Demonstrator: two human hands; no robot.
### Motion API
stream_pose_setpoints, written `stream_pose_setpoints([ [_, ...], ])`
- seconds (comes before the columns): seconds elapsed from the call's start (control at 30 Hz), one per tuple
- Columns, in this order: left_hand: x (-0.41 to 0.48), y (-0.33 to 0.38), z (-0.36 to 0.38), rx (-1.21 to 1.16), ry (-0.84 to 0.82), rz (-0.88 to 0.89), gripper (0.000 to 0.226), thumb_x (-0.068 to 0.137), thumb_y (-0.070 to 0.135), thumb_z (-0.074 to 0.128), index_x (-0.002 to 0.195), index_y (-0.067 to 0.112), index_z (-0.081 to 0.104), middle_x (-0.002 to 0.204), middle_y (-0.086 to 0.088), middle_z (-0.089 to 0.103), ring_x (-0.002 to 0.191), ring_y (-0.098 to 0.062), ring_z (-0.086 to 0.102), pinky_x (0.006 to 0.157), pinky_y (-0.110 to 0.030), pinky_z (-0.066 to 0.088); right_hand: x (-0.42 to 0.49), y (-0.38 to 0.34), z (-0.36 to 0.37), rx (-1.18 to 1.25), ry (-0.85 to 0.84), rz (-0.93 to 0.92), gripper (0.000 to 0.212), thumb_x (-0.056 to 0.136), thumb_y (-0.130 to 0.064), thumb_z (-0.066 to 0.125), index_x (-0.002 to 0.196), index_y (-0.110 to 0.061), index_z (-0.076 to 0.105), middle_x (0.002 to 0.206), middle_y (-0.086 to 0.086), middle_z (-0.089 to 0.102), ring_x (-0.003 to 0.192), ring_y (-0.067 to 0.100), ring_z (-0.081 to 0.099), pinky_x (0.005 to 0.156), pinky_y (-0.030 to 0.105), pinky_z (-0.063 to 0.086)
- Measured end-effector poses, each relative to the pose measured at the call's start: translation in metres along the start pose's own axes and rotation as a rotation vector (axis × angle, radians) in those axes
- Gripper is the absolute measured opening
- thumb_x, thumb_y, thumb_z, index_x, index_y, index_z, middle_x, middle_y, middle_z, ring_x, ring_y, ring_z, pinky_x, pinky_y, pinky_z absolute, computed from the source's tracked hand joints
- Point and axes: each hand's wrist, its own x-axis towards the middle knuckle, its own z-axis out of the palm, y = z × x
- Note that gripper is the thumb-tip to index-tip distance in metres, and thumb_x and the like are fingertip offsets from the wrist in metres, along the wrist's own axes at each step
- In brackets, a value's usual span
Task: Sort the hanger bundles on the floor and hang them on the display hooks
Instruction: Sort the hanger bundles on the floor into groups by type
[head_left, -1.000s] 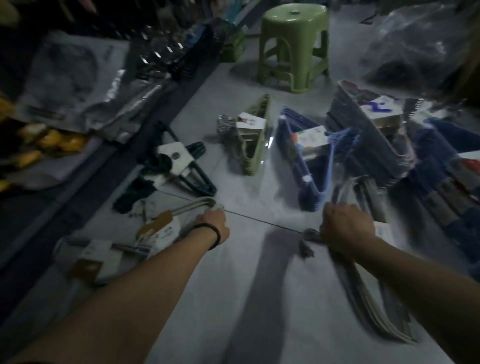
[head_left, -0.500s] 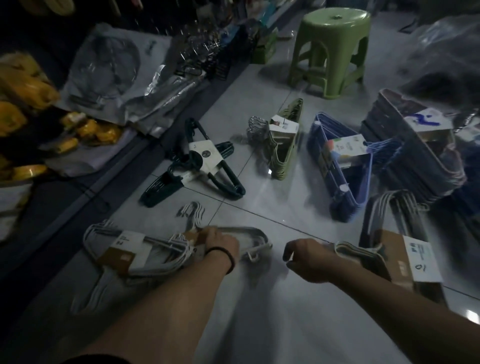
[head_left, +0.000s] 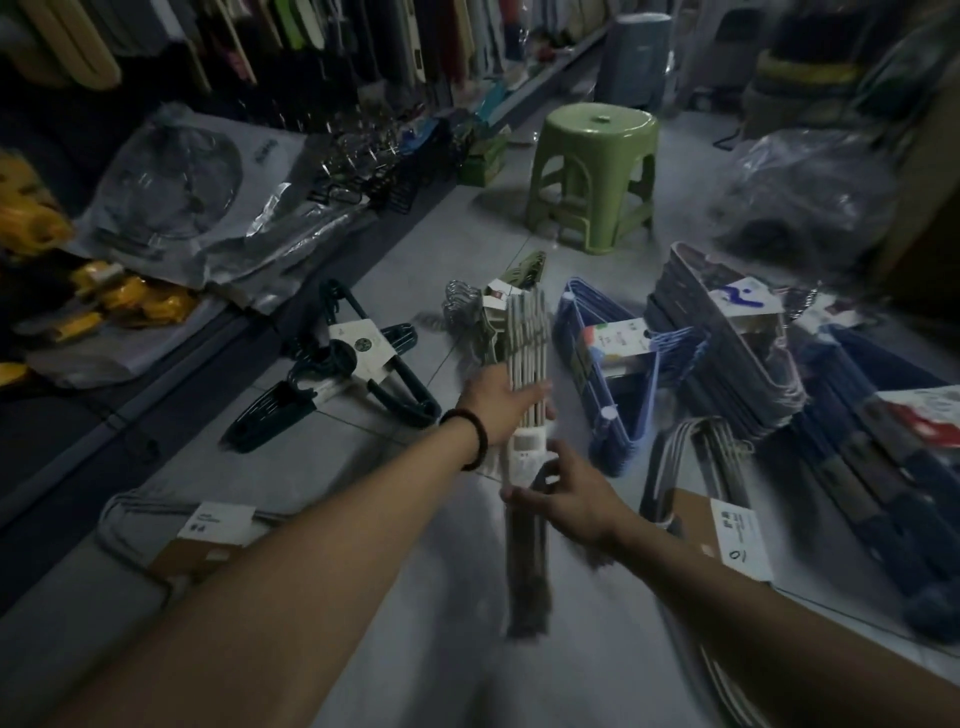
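White hanger bundle (head_left: 525, 364): we are lifting it, left hand (head_left: 503, 405) and right hand (head_left: 569, 496) fingers gripping; display hook needed next.

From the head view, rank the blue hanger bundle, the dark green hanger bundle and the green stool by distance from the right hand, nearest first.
1. Blue hanger bundle: on the floor just ahead and right of the right hand.
2. Dark green hanger bundle: on the floor to the left, past the left hand.
3. Green stool: far ahead, standing upright.
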Motion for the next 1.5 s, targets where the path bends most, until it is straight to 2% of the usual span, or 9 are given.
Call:
stream_pose_setpoints([
  [0.23,0.016,0.04,0.065,0.172,0.365,-0.005,0.054,0.084,0.065,0.063,0.089,0.012,0.074,0.084,-0.001,0.078,0.076,-0.024,0.073,0.073,-0.036,0.061,-0.016,0.003,-0.034,-0.212,0.481,-0.126,0.057,0.084,-0.053,0.076,0.118,-0.022,0.041,0.102,-0.001,0.069,0.086,0.023,0.066,0.056,0.03,0.042],
  [0.47,0.018,0.03,0.042,0.291,0.462,0.511,0.036,0.104,0.048,0.046,0.095,0.022,0.07,0.087,0.005,0.069,0.08,-0.015,0.066,0.065,-0.033,0.055,-0.034,0.052,-0.121,0.383,0.272,-0.114,0.051,0.083,-0.017,0.085,0.126,-0.029,0.06,0.114,0.003,0.071,0.095,0.026,0.076,0.066,0.043,0.064],
  [0.53,0.021,0.011,0.037,0.328,0.405,0.363,0.028,0.103,0.047,0.049,0.096,0.026,0.066,0.097,0.003,0.064,0.088,-0.017,0.061,0.069,-0.032,0.049,-0.04,0.067,-0.138,0.485,0.263,-0.037,0.049,0.084,-0.019,0.085,0.127,-0.022,0.062,0.114,0.012,0.071,0.091,0.031,0.077,0.063,0.046,0.063],
  [0.6,0.014,-0.004,0.043,0.248,0.077,0.048,0.03,0.102,0.06,0.046,0.098,0.034,0.06,0.1,0.002,0.06,0.088,-0.016,0.061,0.071,-0.031,0.047,-0.045,0.079,-0.149,0.538,0.253,0.016,0.043,0.086,-0.02,0.082,0.124,-0.016,0.063,0.114,0.02,0.071,0.091,0.038,0.076,0.066,0.051,0.063],
  [0.7,-0.01,-0.017,0.06,-0.007,-0.336,-0.516,0.065,0.092,0.083,0.029,0.128,0.035,0.053,0.123,-0.006,0.067,0.094,-0.028,0.071,0.072,-0.037,0.055,-0.049,0.091,-0.161,0.611,0.201,0.05,0.045,0.086,-0.025,0.08,0.125,-0.011,0.063,0.118,0.025,0.069,0.098,0.041,0.074,0.073,0.055,0.062],
  [0.8,-0.02,-0.026,0.074,-0.207,-0.426,-0.747,0.097,0.082,0.094,0.019,0.127,0.018,0.059,0.116,-0.022,0.074,0.093,-0.041,0.075,0.076,-0.04,0.058,-0.056,0.091,-0.173,0.634,0.167,0.022,0.046,0.086,-0.024,0.081,0.126,-0.012,0.062,0.118,0.024,0.07,0.103,0.042,0.072,0.078,0.056,0.061],
  [1.13,-0.011,0.014,0.082,-0.596,-0.493,-0.545,0.093,0.084,0.09,0.033,0.096,0.008,0.075,0.082,-0.017,0.071,0.066,-0.024,0.061,0.058,-0.028,0.044,-0.08,0.076,-0.219,0.349,0.094,-0.076,0.044,0.083,0.007,0.074,0.123,-0.008,0.064,0.114,0.012,0.075,0.108,0.027,0.073,0.085,0.033,0.06],
  [1.4,-0.032,-0.023,0.12,-0.126,-0.242,-0.397,0.077,0.092,0.078,0.043,0.106,0.005,0.065,0.066,-0.01,0.071,0.051,-0.022,0.064,0.053,-0.03,0.051,-0.076,0.119,-0.198,0.296,0.1,0.164,0.042,0.097,-0.044,0.064,0.125,-0.016,0.05,0.116,0.024,0.066,0.08,0.033,0.067,0.065,0.039,0.059],
  [1.5,-0.038,-0.057,0.135,-0.116,-0.31,-0.461,0.067,0.095,0.071,0.047,0.105,0.005,0.057,0.066,-0.013,0.07,0.05,-0.024,0.062,0.052,-0.031,0.048,-0.077,0.148,-0.181,0.343,0.075,0.334,0.05,0.096,-0.054,0.06,0.125,-0.013,0.052,0.118,0.026,0.065,0.086,0.036,0.069,0.07,0.046,0.061],
])
